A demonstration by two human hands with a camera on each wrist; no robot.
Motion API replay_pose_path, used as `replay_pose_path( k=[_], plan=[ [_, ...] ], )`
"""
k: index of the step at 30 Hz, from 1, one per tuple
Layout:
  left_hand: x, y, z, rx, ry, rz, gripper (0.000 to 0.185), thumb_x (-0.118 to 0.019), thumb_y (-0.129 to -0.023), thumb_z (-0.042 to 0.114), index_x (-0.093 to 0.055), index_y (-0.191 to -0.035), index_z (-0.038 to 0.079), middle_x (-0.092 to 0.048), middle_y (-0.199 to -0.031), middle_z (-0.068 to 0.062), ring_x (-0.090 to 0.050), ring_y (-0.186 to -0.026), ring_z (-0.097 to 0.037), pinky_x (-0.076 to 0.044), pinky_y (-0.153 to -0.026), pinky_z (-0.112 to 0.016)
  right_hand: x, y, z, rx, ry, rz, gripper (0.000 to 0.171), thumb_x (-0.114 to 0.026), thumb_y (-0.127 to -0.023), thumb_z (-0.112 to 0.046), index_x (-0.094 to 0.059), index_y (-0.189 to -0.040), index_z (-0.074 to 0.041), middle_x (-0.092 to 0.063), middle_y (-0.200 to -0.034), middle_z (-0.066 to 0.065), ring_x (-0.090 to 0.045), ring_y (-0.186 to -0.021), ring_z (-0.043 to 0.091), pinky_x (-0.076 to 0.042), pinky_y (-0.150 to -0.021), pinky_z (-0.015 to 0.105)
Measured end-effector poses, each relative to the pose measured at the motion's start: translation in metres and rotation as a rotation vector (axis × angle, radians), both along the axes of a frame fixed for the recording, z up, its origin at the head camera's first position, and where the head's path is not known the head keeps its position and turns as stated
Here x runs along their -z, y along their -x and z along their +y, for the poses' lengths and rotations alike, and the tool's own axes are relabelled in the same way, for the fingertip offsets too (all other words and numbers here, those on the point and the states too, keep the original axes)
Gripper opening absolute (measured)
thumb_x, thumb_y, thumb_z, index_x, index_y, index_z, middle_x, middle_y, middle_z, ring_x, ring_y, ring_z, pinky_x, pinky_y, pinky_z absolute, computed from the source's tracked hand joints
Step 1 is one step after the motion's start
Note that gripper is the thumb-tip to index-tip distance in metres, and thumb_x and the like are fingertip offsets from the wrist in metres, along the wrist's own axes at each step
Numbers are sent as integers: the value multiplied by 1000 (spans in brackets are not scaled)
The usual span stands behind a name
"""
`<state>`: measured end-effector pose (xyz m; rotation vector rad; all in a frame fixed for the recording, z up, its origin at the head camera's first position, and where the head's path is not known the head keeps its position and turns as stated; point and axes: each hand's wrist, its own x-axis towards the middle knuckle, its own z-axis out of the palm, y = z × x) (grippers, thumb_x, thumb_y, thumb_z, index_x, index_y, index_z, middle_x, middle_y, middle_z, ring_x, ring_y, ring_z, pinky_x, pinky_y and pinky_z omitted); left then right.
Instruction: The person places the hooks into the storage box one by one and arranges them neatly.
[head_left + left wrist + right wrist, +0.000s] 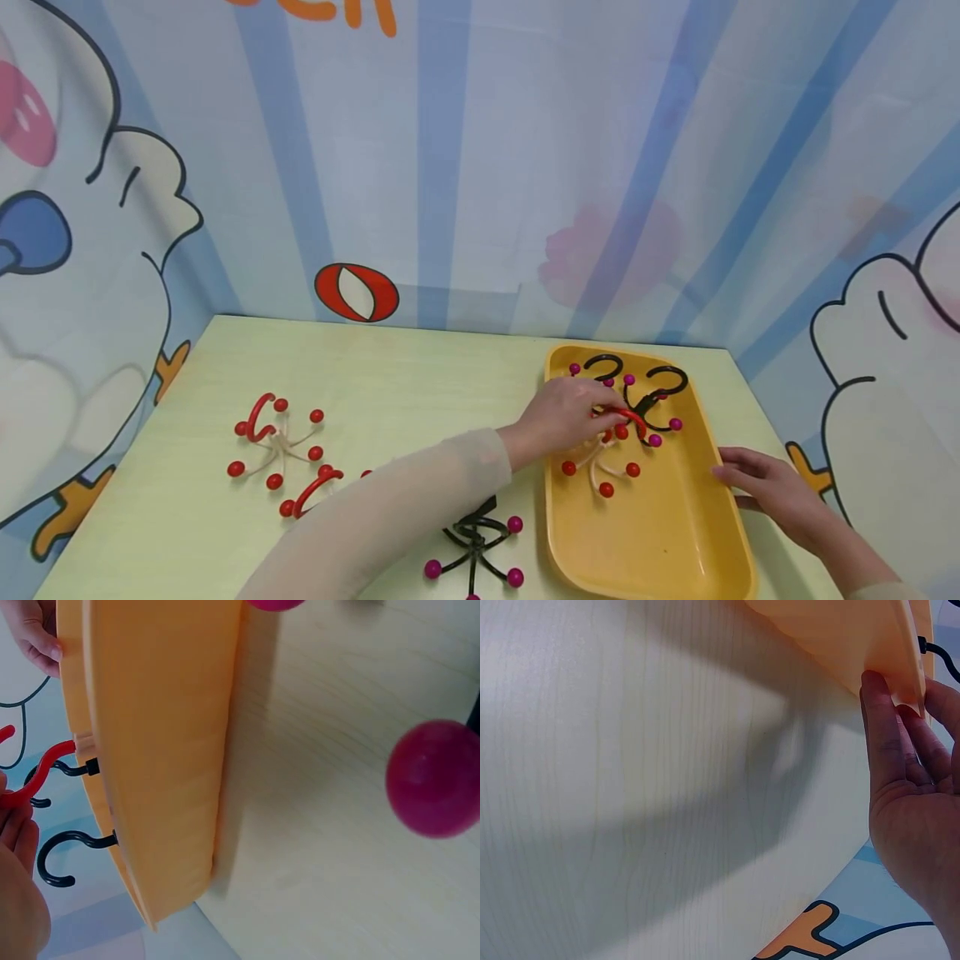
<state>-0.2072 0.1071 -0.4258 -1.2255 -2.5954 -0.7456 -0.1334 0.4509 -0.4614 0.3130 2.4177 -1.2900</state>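
Your left hand (562,412) is over the far left part of the tray, fingers closed round the red hook (633,414) of a cream rack with red balls (597,460)
That rack is inside the tray, its balls fanned toward the near side; can't tell if they touch the tray floor
Your right hand (780,496) pinches the right rim of the yellow tray (645,542), thumb at the rim, fingers against the outer wall
Tray sits at the right of the pale wood-grain table (420,367), long side running near to far
Two black hooks, (611,360) left and (669,375) right, show at the tray's far end with magenta balls around them, partly behind your left hand
Left of the tray, near side: black rack with magenta balls (475,546) on the table, next to your left sleeve (390,508)
Further left: a second cream rack (279,446), red hook and balls in plain view; nearer you, a third red hook (315,487), rest mostly hidden by the sleeve
Blue-striped backdrop (487,167) behind the far edge, cartoon figures left and right
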Motion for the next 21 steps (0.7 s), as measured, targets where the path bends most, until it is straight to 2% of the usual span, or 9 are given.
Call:
replay_pose_path(
  k=[3,10,17,21],
  plan=[
    [2,2,-2,-13,1,-15,20,-74,-103,33,-83,-119,25,-79,-119,10,-74,-104,-6,-52,-83,-10,0,0,0,1,3,1,78,-66,-108,-40,-38,-155,15,-62,-142,27,-70,-113,24,-63,-94,43],
    [2,4,-9,-33,15,7,20,-76,-102,33,-83,-119,24,-80,-117,9,-73,-95,-5,-50,-74,-10,1,1,-1,7,8,-1,77,-67,-107,-39,-39,-155,16,-64,-139,25,-70,-112,22,-63,-93,44],
    [6,7,-14,-34,10,31,23,-77,-101,36,-83,-119,23,-79,-119,10,-74,-105,-5,-55,-90,-15,2,1,0,8,2,-2,78,-67,-107,-39,-39,-155,16,-63,-141,26,-70,-112,23,-63,-94,44],
    [2,7,-18,-19,31,27,28,-77,-101,39,-82,-122,22,-78,-123,9,-74,-111,-6,-55,-95,-17,2,1,0,3,-2,0,77,-66,-108,-38,-38,-155,16,-62,-142,27,-70,-114,23,-62,-94,45]
  ],
)
